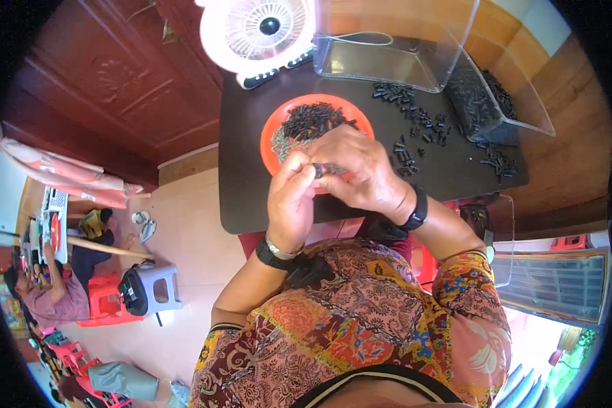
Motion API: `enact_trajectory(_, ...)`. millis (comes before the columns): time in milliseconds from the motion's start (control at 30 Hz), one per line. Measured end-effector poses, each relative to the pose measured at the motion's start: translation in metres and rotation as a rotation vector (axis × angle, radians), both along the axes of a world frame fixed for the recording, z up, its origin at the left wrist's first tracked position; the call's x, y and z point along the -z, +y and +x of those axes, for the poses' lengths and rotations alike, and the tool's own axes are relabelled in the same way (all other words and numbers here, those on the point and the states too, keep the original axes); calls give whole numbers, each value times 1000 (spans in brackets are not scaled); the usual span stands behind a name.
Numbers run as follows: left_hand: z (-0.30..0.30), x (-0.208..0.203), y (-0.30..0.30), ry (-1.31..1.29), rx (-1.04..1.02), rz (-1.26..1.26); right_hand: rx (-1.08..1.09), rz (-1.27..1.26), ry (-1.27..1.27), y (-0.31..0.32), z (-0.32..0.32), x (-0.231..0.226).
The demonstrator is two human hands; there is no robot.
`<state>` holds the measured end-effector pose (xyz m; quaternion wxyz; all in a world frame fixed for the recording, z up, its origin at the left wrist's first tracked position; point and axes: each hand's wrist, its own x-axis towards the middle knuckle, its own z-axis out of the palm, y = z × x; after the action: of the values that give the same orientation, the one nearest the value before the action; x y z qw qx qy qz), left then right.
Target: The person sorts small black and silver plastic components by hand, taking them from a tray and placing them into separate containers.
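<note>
A: What is in the hands?

B: A small dark stubby piece [317, 171]. The left hand [290, 205] and the right hand [359, 167] meet over it, thumbs and fingertips closed to a tight pinch with hardly any gap. I cannot tell whether it is one part or two joined ends; the fingers cover most of it.

A: Why hold it there?

B: Probably for convenience: it sits above the near edge of a round orange-red plastic plate [268, 147], so anything dropped would likely land close by. A fingertip grip also seems to suit something so little.

A: And the plate's contents?

B: A heap of short black rod-like pieces [312, 121], matt and seemingly rubbery or plastic, beside a pile of slim silver-grey pieces [282, 145] with a metallic glint. Keeping both on one plate presumably puts them within easy reach.

A: Beyond it?

B: Loose black pieces [425, 121] lie scattered across the smooth dark tabletop [246, 194], near a clear, stiff-walled plastic bin [379, 83]. A round white fan [257, 35] stands at the far edge, perhaps for air.
</note>
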<state>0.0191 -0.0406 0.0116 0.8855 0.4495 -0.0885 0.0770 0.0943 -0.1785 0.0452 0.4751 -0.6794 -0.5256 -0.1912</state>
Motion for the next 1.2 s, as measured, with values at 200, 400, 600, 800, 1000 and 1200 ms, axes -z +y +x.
enact_trajectory(200, -4, -9, -7, 36, -36, 34, -46, -23, 32, -4, 1, -4)
enact_trajectory(400, -4, -6, 18, 5, -89, 75, 622, -127, -305, -89, 44, -60)
enact_trajectory(600, 2, -5, 27, 9, -111, 46, 1070, -230, -378, -172, 103, -82)
enact_trajectory(800, 2, -7, 19, 53, -61, 68, 532, -548, 73, -150, 96, -21)
enact_trajectory(1000, 0, -4, 20, 79, -51, 96, 412, -704, 38, -129, 91, 12)
enact_trajectory(1200, -1, -1, 17, 118, -60, 106, 364, -874, -19, -121, 94, 18)
